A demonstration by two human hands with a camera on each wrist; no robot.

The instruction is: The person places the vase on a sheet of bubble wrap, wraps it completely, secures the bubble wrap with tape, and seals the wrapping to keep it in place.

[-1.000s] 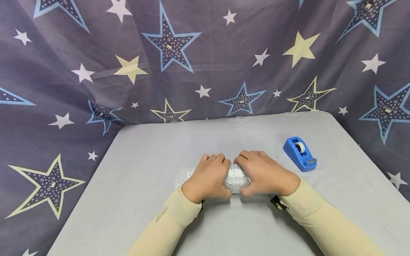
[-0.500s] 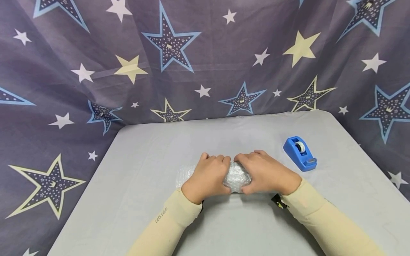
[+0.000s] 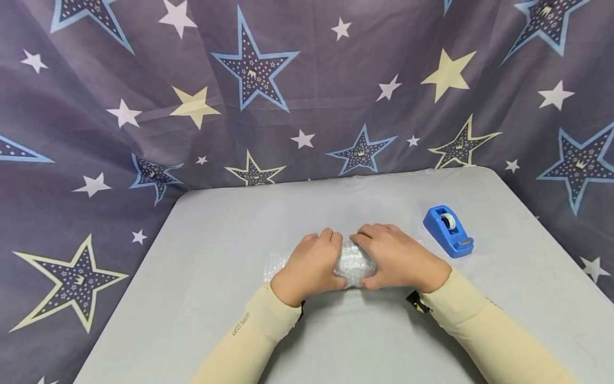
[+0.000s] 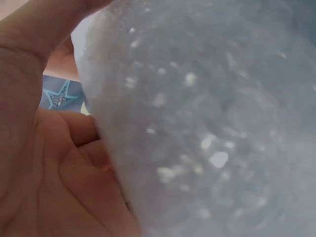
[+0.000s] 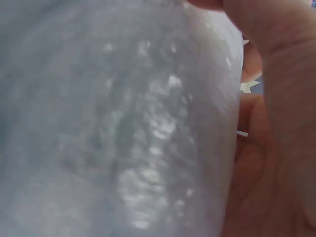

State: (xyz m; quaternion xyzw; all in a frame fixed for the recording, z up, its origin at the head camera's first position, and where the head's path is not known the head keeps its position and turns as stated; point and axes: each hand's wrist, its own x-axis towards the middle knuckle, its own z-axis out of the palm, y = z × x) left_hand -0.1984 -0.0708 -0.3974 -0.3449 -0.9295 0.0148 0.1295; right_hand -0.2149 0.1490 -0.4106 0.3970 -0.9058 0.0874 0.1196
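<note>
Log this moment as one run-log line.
left grip: holds bubble wrap, left side | right grip: holds bubble wrap, right side | blue tape dispenser: on table, right of both grips | tape roll: in dispenser

The wrap point(image 3: 355, 264) is clear and silvery-grey, flecked with white glints. The dispenser point(image 3: 446, 240) is plain blue, its tape point(image 3: 450, 221) white round a black core. The desk point(image 3: 379, 341) is pale grey. The backdrop point(image 3: 312, 90) is dusky purple-grey, patterned with white stars, pale yellow stars and speckled dark ones edged light blue or yellow. Both sleeves point(image 3: 484, 330) are cream, the left with dark lettering point(image 3: 241, 324).
</note>
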